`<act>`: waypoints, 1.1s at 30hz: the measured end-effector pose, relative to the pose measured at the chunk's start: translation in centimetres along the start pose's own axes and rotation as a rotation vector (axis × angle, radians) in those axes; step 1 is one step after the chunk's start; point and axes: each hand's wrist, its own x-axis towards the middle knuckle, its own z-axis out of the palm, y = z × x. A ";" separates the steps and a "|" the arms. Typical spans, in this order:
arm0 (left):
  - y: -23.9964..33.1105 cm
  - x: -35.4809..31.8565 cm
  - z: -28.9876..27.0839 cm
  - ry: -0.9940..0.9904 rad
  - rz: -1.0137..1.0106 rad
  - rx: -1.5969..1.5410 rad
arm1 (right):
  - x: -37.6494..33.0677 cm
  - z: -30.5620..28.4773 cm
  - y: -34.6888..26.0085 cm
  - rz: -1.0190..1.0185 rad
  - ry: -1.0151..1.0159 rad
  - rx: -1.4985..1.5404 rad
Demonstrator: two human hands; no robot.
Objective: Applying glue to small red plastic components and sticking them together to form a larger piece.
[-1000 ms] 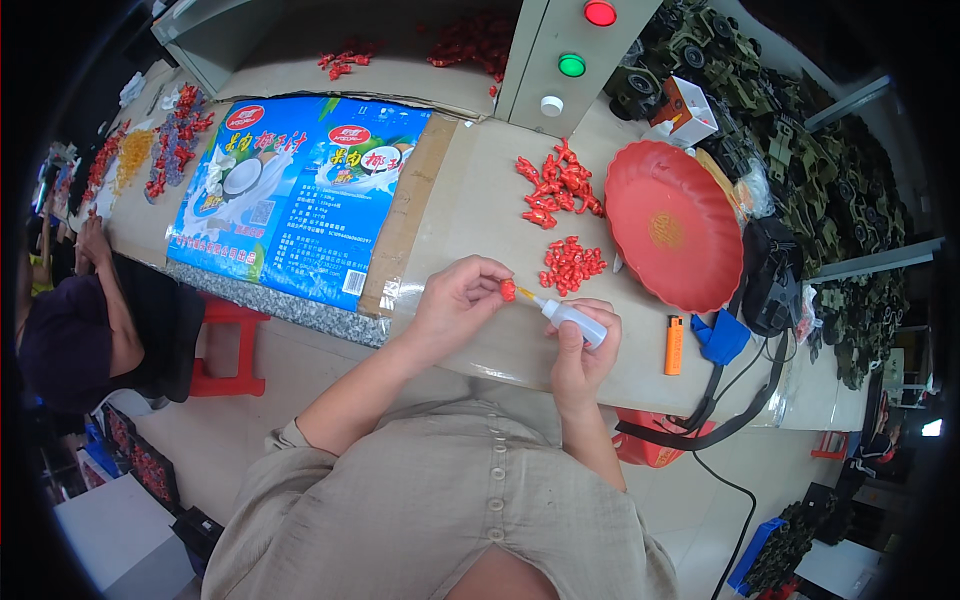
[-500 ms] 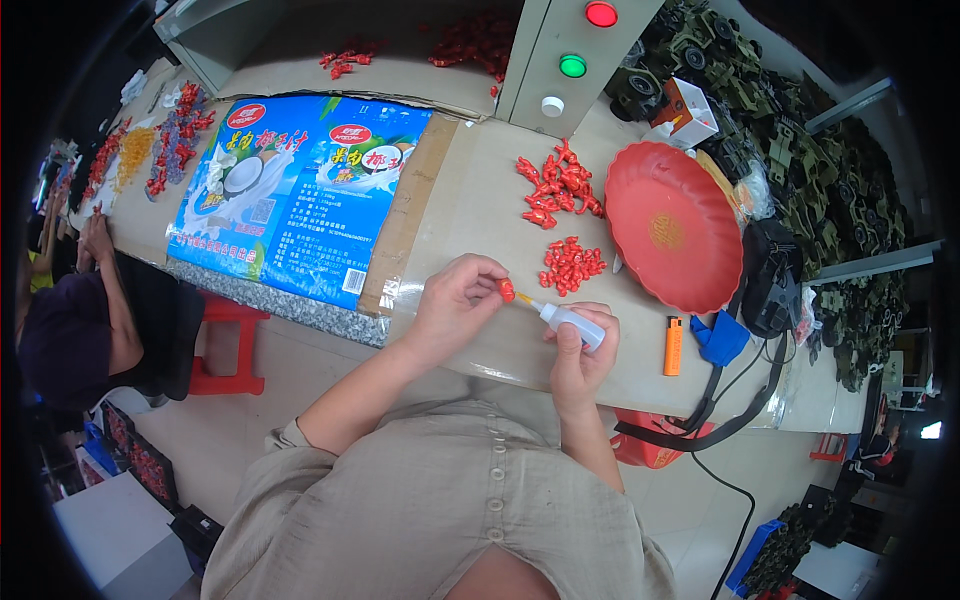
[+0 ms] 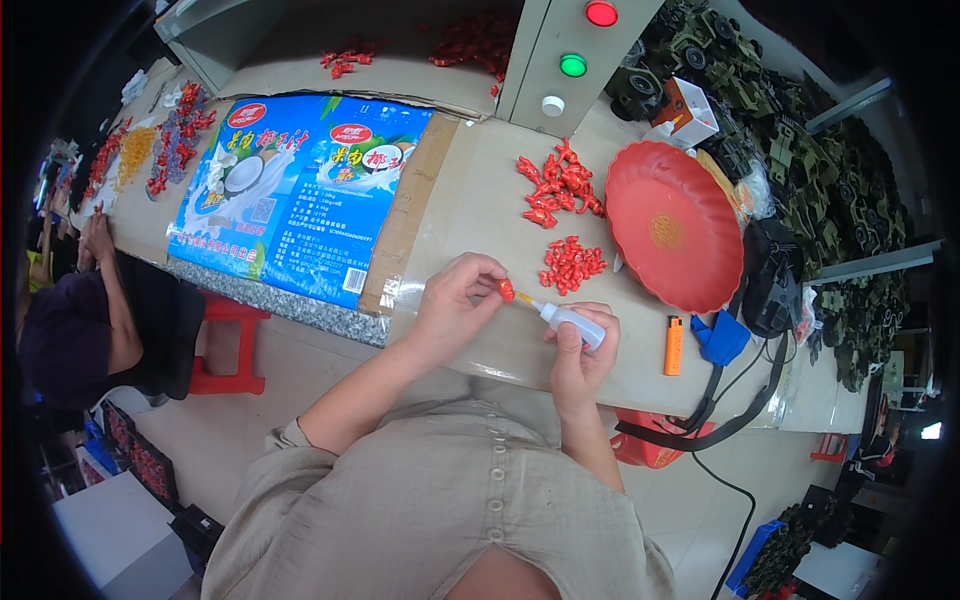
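Note:
Between the thumb and fingers of my left hand (image 3: 458, 303) is a small red plastic piece (image 3: 506, 290). My right hand (image 3: 588, 360) is closed around a small white squeeze bottle (image 3: 574, 326). The bottle lies tilted, its thin yellowish nozzle (image 3: 528, 300) pointing at the red piece; whether they touch I cannot tell. Just beyond the bottle lies a pile of small round red pieces (image 3: 572, 266). Farther back sits a heap of larger red figure-like parts (image 3: 560, 184).
A red scalloped bowl (image 3: 640, 215) stands at the right, with an orange lighter (image 3: 673, 346) and a black strap with a blue piece (image 3: 722, 340) nearer. A flattened blue printed carton (image 3: 300, 200) covers the left. A metal housing with lit buttons (image 3: 573, 66) rises behind. Another person (image 3: 70, 330) sits far left.

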 end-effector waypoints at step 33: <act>0.0 0.0 0.2 0.005 0.030 0.069 | 0.0 0.1 0.4 -0.095 -0.007 -0.118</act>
